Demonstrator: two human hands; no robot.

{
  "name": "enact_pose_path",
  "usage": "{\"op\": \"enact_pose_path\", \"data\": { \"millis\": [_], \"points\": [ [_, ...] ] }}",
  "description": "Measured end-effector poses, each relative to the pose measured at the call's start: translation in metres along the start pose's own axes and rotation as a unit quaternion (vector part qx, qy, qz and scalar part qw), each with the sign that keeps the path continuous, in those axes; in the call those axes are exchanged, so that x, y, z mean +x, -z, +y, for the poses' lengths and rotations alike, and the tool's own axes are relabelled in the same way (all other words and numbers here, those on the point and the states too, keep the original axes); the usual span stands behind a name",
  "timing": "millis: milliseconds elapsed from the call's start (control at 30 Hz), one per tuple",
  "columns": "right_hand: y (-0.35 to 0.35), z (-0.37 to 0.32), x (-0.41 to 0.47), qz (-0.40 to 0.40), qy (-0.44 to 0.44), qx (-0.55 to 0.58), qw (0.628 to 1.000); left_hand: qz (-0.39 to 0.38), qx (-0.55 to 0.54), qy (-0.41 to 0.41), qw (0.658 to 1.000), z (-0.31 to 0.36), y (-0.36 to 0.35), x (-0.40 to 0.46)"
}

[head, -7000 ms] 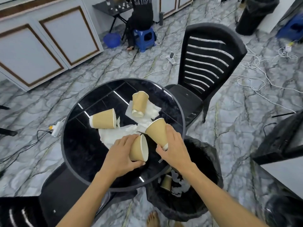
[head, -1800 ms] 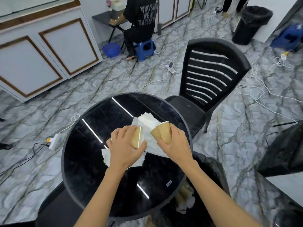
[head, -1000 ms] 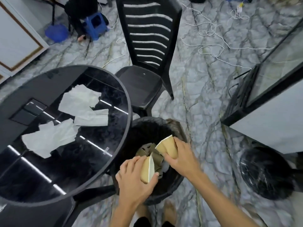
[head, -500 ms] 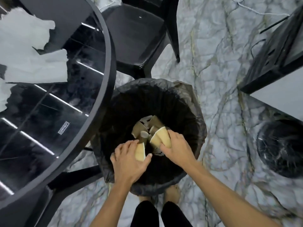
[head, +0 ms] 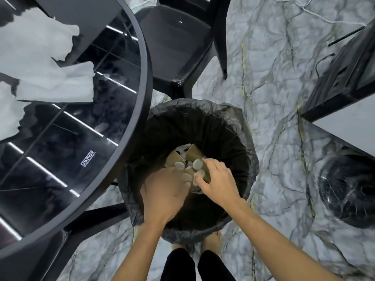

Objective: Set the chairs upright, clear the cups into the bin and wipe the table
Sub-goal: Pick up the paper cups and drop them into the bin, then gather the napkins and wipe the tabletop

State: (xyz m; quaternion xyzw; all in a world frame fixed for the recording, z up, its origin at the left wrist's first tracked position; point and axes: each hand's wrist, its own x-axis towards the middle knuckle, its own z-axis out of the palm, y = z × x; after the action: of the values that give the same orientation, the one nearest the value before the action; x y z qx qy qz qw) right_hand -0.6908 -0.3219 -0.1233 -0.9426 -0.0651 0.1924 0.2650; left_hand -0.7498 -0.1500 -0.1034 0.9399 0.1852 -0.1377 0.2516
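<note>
I look straight down into a bin lined with a black bag, beside the round black glass table. Several brown paper cups lie in a heap at the bin's bottom. Both my hands are down inside it. My left hand curls over a cup whose pale end shows at its fingertips. My right hand grips another cup between thumb and fingers, right on the heap. White tissues lie spread on the table. A black chair stands upright behind the bin.
A second black-bagged bin stands on the marble floor at the right. A dark glass-fronted cabinet fills the upper right corner. White cables trail across the floor at the top. My bare feet stand against the bin.
Both hands carried a cup each from the table to the bin and have sunk deeper into it, down to the heap. My view has tilted down over the bin.
</note>
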Motion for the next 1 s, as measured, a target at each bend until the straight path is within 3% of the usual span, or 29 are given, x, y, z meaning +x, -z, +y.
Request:
{"op": "enact_pose_path", "data": {
  "millis": [633, 800, 1000],
  "points": [
    [0.114, -0.082, -0.07, 0.034, 0.039, 0.044, 0.998, 0.019, -0.079, -0.042, 0.996, 0.051, 0.136, -0.093],
    [0.163, -0.139, -0.077, 0.087, 0.1, 0.09, 0.987, 0.075, -0.157, -0.079, 0.982, 0.06, 0.207, -0.12],
    [0.188, -0.231, -0.045, 0.112, 0.193, 0.119, 0.968, 0.186, -0.16, -0.042, 0.968, 0.013, 0.279, -0.1]
  ]
}}
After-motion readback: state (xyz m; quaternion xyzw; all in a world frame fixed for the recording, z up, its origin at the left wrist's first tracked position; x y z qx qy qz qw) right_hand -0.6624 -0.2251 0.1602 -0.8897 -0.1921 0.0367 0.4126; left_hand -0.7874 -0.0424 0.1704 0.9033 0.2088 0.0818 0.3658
